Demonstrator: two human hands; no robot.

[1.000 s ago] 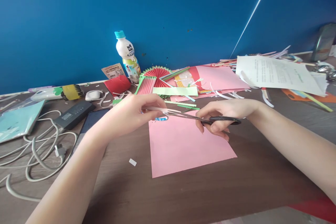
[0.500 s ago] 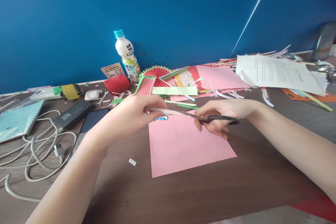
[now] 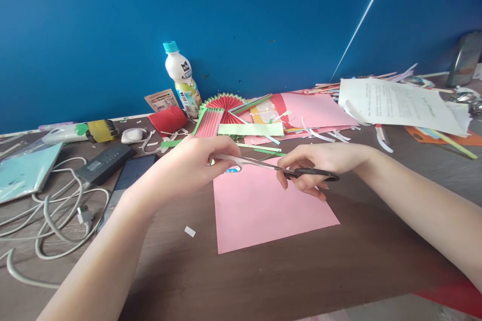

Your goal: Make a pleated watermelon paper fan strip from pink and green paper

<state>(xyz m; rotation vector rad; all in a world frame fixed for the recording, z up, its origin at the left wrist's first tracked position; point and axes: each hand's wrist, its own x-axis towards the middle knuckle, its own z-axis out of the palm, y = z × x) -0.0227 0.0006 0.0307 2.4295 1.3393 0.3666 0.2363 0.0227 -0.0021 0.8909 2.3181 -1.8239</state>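
My left hand (image 3: pixel 194 163) pinches a thin whitish strip (image 3: pixel 226 157) between thumb and fingers. Beneath those fingers shows the blue-and-white curved edge of a tape roll (image 3: pixel 232 169), mostly hidden by the hand. My right hand (image 3: pixel 318 160) grips black-handled scissors (image 3: pixel 327 175), fingers in the loops and blades pointing left. The blades lie along or around the strip near my left fingertips; exactly where they meet it I cannot tell. Below both hands a pink paper sheet (image 3: pixel 271 215) lies flat on the dark table.
Behind stand a bottle (image 3: pixel 184 80), a red-and-green folded paper fan (image 3: pixel 226 105) and pale green strips (image 3: pixel 250 130). A printed sheet (image 3: pixel 402 103) lies at right. On the left are a phone (image 3: pixel 133 173), a black box (image 3: pixel 105 164) and coiled cables (image 3: pixel 48 220).
The scissors and my right hand have shifted slightly left and down, and the blades now look closer together. My left hand has barely moved.
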